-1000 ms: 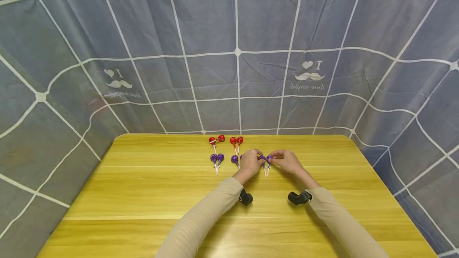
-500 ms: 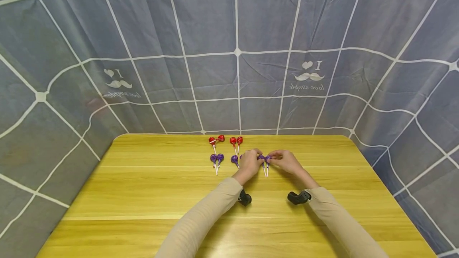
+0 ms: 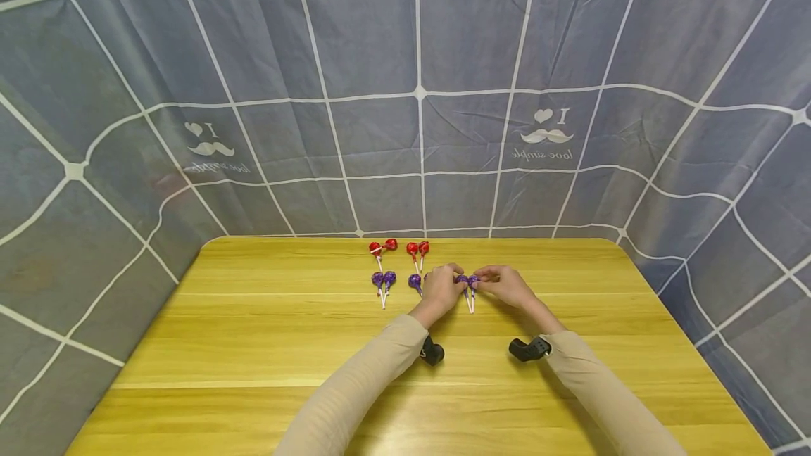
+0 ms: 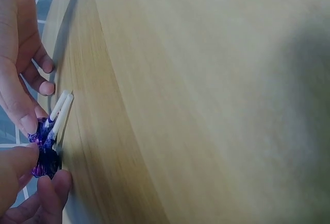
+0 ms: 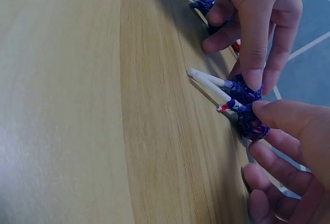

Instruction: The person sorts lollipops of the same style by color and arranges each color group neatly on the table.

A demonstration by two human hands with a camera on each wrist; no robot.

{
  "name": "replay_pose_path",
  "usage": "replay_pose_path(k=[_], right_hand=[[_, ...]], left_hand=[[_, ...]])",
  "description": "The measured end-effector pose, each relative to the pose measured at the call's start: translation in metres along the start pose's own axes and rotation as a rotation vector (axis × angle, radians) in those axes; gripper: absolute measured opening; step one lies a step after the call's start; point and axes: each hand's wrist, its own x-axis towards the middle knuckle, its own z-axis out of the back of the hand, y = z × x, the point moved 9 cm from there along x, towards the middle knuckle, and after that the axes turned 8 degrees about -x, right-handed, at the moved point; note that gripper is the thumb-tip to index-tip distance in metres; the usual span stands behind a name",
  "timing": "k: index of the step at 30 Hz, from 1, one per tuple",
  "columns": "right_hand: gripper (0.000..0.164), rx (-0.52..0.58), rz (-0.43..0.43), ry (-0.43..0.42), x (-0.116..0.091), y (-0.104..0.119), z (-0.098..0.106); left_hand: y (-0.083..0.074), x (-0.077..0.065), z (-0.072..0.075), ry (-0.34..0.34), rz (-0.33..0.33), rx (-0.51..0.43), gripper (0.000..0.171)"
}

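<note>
Two purple-wrapped lollipops lie side by side on the table, heads touching and white sticks pointing towards me. My left hand (image 3: 441,290) pinches the head of the left purple lollipop (image 5: 242,88) between thumb and fingers. Thumb and forefinger of my right hand (image 3: 509,286) pinch the head of the right purple lollipop (image 5: 252,125); its other fingers are loosely bent. In the left wrist view the two white sticks (image 4: 62,112) lie close together, tips almost meeting. Left of my left hand is another purple lollipop (image 3: 415,281), with one beside it mostly hidden by that hand.
A pair of purple lollipops (image 3: 383,279) lies further left on the wooden table (image 3: 253,343). Behind are two pairs of red lollipops, a crossed left pair (image 3: 375,249) and a right pair (image 3: 418,249). A grey checked curtain (image 3: 374,139) hangs behind the table.
The right purple lollipop has shifted slightly left against the left one, closing the small gap between their heads. Both hands stay almost where they were.
</note>
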Motion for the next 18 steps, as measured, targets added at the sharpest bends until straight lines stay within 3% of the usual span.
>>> replay_pose_path(k=[18], right_hand=[[0.036, 0.019, -0.034, 0.021, -0.0037, -0.0039, 0.0005]], left_hand=[[-0.0001, -0.0016, 0.0003, 0.010, 0.014, 0.017, 0.024]])
